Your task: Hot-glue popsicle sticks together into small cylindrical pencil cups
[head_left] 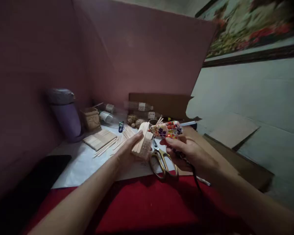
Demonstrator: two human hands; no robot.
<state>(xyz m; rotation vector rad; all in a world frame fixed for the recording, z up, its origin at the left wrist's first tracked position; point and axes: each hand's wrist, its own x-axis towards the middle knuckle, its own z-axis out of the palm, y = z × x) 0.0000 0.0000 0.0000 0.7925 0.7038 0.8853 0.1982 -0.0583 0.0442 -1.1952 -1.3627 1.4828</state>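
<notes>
Between the fingers of my left hand (130, 145) is a small box of craft sticks (145, 138), tilted over the table. My right hand (182, 148) is wrapped round a flower-patterned glue gun (165, 129), and a white glue stick (188, 123) juts from its back end. A small red light glows on the gun, and its dark cord hangs below the hand. The gun's nozzle end is close to the craft-stick box; whether they touch I cannot tell. Gold-handled scissors (163, 163) lie just beneath, between both hands.
Loose craft sticks and a flat craft-stick panel (99, 139) lie on white paper (75, 166). Behind them are plastic bottles (106, 117), twine balls (131, 119) and a small woven-looking box (90, 118). A purple tumbler (67, 119) stands left; cardboard (240, 163) lies right.
</notes>
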